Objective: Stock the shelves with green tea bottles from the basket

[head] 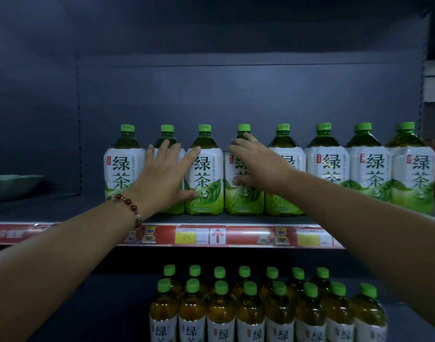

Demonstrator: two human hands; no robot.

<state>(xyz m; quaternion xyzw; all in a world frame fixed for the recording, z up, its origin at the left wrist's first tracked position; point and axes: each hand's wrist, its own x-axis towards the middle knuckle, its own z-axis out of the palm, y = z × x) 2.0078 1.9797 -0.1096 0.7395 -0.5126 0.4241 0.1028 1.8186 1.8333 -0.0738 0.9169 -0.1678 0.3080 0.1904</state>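
Note:
Several large green tea bottles with green caps and white-green labels stand in a row on the upper shelf (236, 219). My left hand (166, 172), with a bead bracelet at the wrist, lies with straight spread fingers over the second bottle (167, 134), its thumb touching the third bottle (204, 169). My right hand (256, 162) reaches with straight fingers across the fourth bottle (243, 201), thumb on its label. Neither hand curls round a bottle. The basket is out of view.
Smaller green tea bottles (261, 304) stand packed in two rows on the lower shelf. A green dish (14, 185) sits at the left of the upper shelf. Red price strips (236, 235) line the shelf edge. Bare shelf lies left of the row.

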